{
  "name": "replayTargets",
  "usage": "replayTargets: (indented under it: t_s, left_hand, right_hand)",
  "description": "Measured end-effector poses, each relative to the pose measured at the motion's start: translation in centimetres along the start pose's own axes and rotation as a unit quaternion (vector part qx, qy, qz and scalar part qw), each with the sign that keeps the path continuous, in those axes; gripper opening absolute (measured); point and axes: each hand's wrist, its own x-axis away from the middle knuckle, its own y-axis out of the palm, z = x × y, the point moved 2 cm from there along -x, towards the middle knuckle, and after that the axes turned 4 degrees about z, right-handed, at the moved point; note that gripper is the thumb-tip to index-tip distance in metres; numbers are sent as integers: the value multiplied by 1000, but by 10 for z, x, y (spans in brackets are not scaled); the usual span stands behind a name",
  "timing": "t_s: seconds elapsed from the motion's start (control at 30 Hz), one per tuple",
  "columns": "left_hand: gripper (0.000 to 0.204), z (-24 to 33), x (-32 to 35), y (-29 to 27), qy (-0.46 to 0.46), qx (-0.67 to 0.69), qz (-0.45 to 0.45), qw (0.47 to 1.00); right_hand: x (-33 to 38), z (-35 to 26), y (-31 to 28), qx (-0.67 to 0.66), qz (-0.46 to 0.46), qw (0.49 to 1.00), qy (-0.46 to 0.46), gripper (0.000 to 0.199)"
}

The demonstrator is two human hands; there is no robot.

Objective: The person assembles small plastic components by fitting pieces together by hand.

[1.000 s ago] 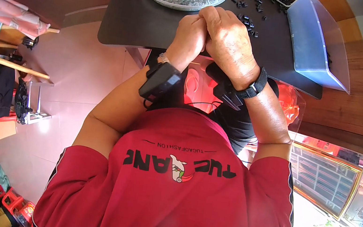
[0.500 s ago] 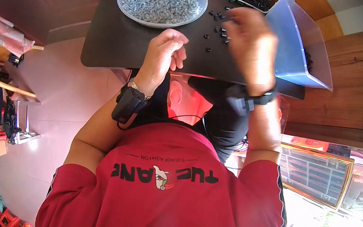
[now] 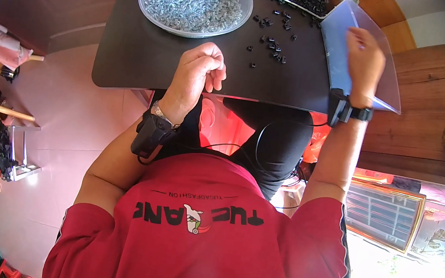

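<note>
Left hand [image 3: 201, 71] loosely curled on black table [image 3: 130, 60], grasping nothing visible. Right hand [image 3: 364, 62] rests inside blue bin [image 3: 336, 46] (grip unclear). Small black parts [image 3: 272, 45] lie between them.

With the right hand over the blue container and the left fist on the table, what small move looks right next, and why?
Probably the right hand should open over the blue container to drop what it may carry, though its grip cannot be seen. The left hand rests curled on the dark table, and loose black pieces lie between the hands, near the bowl of silvery pieces.
</note>
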Motion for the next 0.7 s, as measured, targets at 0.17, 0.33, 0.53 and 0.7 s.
replayTargets:
  t_s: [0.17,0.33,0.53,0.7]
  left_hand:
    - [17,4,3,0,-3,-8,1,1000]
    - [17,2,0,0,4,-13,-12,1000]
    - [17,0,-1,1,-1,-31,-11,999]
    - [21,-3,-3,0,4,-54,-39,998]
  right_hand:
    - [22,5,88,-52,-209,975,44,26]
    - [31,10,109,-11,-253,967,25,24]
    - [39,-14,95,-120,-273,954,42,20]
    - [61,-103,51,-369,-327,870,-13,24]
